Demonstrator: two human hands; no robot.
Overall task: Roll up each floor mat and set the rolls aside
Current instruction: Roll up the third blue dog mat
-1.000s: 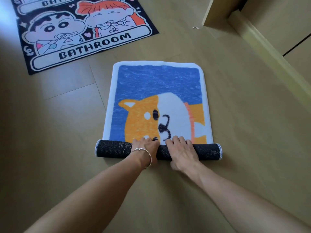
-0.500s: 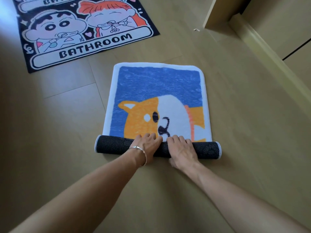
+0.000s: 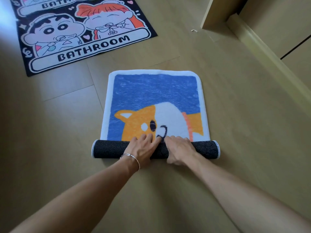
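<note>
- The blue dog mat [image 3: 154, 98] is seen lying on the wooden floor [image 3: 50, 132], its near end already wound into a dark, dotted roll [image 3: 107, 149].
- The far part of the mat is spread flat, picture side up; the orange-and-white dog is cut off at the muzzle by the roll.
- The left hand [image 3: 143, 148] is laid across the middle of the roll, palm down. Its fingers are stretched out and slightly spread, and the tips are pressed onto the pile just beyond the roll.
- A thin silver bracelet [image 3: 133, 157] is worn at that wrist.
- The right hand [image 3: 180, 148] is placed just beside the left. Its fingers are arched over the top of the roll and the thumb is tucked at the near side, so the roll is held between them.
- Both ends of the roll are left uncovered, white edging showing at each.
- A black BATHROOM mat [image 3: 80, 39] is laid flat and unrolled at the far left, well apart.
- A pale skirting board [image 3: 262, 47] is seen along the right.
</note>
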